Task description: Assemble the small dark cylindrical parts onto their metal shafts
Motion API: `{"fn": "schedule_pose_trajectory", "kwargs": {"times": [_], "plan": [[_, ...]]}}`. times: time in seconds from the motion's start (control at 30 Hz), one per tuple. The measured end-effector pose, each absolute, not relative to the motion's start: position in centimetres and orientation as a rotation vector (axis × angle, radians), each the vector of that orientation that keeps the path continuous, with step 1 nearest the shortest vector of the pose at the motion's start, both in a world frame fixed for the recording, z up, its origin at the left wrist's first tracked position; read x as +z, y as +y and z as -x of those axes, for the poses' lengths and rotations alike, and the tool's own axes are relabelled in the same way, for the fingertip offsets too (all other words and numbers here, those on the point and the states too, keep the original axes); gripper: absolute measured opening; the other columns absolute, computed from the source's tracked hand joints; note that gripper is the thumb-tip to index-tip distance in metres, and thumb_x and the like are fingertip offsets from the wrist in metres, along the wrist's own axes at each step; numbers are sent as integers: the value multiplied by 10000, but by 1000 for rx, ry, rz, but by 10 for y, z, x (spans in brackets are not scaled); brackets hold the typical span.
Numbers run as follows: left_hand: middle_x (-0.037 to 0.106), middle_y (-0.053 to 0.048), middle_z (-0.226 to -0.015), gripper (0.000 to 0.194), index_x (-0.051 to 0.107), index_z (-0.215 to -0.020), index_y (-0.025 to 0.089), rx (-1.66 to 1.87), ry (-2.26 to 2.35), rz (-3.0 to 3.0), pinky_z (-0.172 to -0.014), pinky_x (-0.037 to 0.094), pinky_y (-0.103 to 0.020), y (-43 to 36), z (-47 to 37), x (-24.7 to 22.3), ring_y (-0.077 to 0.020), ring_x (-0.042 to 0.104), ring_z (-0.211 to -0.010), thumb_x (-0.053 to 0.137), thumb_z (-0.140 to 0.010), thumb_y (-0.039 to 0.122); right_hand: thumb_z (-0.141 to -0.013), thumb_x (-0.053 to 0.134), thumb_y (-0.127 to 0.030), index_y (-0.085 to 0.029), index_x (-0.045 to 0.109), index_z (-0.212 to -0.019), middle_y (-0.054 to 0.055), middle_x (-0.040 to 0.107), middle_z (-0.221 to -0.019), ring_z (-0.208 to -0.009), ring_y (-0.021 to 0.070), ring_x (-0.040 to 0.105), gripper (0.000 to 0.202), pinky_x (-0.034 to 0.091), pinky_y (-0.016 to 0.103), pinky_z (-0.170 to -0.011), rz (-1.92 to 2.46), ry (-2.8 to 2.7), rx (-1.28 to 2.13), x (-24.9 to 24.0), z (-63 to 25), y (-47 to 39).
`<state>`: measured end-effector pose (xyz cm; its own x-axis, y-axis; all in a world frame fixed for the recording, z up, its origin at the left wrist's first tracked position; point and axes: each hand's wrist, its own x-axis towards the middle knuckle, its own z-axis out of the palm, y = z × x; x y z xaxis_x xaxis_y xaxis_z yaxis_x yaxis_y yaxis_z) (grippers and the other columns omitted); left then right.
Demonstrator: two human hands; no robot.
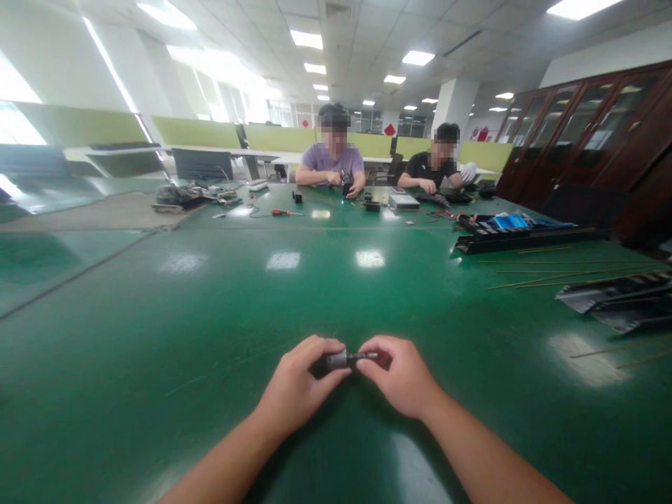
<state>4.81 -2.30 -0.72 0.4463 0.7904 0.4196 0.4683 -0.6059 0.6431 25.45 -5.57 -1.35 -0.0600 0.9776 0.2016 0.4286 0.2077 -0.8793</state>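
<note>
A small grey metal cylinder with a thin dark shaft [337, 360] is held level between my two hands, just above the green table. The thumb and fingers of my left hand [300, 381] are closed around the wide cylindrical end. From the other side, my right hand [402, 374] pinches the narrow shaft, whose bright tip shows between thumb and forefinger. Fingers hide part of the piece, and its exact kind cannot be made out.
Across the green table [236, 294] sit two people at work, one in a purple shirt [307, 164]. An orange screwdriver [281, 212], a pile of circuit boards [181, 194] and a white box [403, 201] lie far off. Black metal channels [525, 238] and thin rods [530, 283] are right.
</note>
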Motion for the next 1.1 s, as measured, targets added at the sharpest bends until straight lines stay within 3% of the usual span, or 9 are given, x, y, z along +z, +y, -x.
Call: {"fn": "schedule_pose_trajectory", "kwargs": {"times": [1.1], "plan": [[704, -6, -966, 220, 669, -1034, 256, 1036, 1092, -2250, -813, 543, -300, -19, -45, -10, -183, 676, -882, 728, -824, 283, -795, 671, -223, -185, 728, -841, 7, 696, -739, -649, 147, 607, 82, 458, 238, -610, 1358, -1578, 801, -12, -257, -53]]}}
